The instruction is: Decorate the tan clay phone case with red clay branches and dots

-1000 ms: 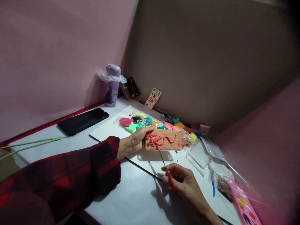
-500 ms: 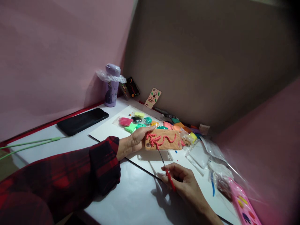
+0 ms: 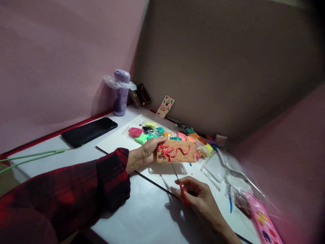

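My left hand [image 3: 149, 150] grips one end of a phone case [image 3: 182, 156] covered in tan clay and holds it above the table. Coral-red clay [image 3: 166, 151] forms a branching shape at the case's left end, and a wavy strand runs to the right. Pinched between the thumb and fingers of my right hand [image 3: 200, 198] is a thin red-handled metal tool [image 3: 182, 193]; its exact kind is unclear. The tip meets the clay strand at the case's lower edge.
Bagged coloured clay [image 3: 135, 131] lies behind the case on a white board [image 3: 115, 139]. A black phone [image 3: 90, 130] and a purple bottle [image 3: 120, 96] are to the left. A decorated case [image 3: 165, 106] leans on the wall. Plastic wrappers [image 3: 217, 166] and a pink case [image 3: 262, 217] are to the right.
The tool's red handle has tilted slightly in my right hand, its tip still at the case's lower edge. Little else differs.
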Demonstrator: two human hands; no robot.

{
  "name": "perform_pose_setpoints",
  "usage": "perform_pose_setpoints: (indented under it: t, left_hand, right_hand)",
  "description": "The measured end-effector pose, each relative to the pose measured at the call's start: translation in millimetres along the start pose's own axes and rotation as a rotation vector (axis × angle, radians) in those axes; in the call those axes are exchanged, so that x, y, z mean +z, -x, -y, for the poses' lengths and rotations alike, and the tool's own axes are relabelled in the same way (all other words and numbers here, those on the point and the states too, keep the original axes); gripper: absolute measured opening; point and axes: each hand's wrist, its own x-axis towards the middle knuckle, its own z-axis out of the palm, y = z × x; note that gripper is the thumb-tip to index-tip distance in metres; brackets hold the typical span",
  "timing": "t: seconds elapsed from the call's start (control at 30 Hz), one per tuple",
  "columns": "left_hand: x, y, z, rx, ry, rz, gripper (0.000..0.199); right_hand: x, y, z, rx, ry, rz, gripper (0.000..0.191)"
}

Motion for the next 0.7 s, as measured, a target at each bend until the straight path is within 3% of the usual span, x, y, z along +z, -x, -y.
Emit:
perform_pose_setpoints:
  t: [0.5, 0.6, 0.7]
  left_hand:
    - [-2.2, -1.7, -2.5, -0.020, 0.011, -0.052, 0.031]
    - [-3.5, -1.5, -4.0, -0.022, 0.015, -0.065, 0.033]
    - [-3.5, -1.1, -5.4, -0.016, 0.018, -0.077, 0.035]
  right_hand:
    - [-4.0, 2.5, -0.4, -0.056, 0.098, 0.044, 0.032]
    - [-7.7, 2.6, -4.5, -0.183, 0.142, -0.053, 0.030]
    - [-17.0, 1.0, -7.6, -0.352, 0.225, -0.281, 0.029]
